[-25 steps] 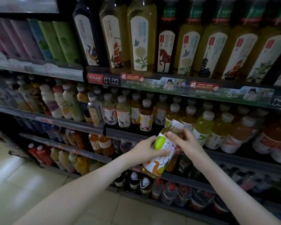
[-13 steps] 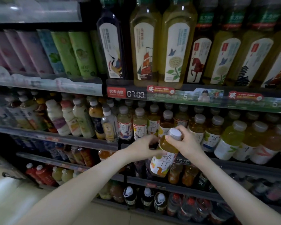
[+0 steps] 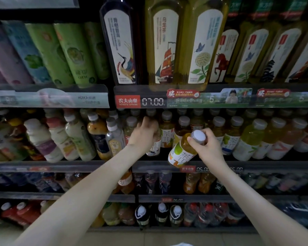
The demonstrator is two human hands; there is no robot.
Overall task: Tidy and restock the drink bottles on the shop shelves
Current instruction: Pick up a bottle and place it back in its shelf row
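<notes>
A: Your right hand (image 3: 207,148) is gripping a tea bottle (image 3: 182,152) by the neck, fingers curled tight just under its white cap (image 3: 198,136). You are holding it tilted, cap toward one o'clock and base toward seven, in front of the middle shelf (image 3: 78,165), its base hanging just over the shelf's front edge.

B: And your left hand (image 3: 144,134)?

A: You are reaching it in among the front bottles of that shelf, at about ten o'clock from the bottle you are carrying. The fingers are bent around the upper part of a standing tea bottle (image 3: 154,148), though I cannot tell whether they are really closed on it; the hand is blurred there.

B: What is sitting around them?

A: A standing row of the same white-capped tea bottles (image 3: 219,132) is running off toward three o'clock, and milky drink bottles (image 3: 43,139) are leaning at nine o'clock. At twelve o'clock, tall tea bottles with picture labels (image 3: 165,50) are standing above a red price tag (image 3: 128,101) reading 07.00.
</notes>
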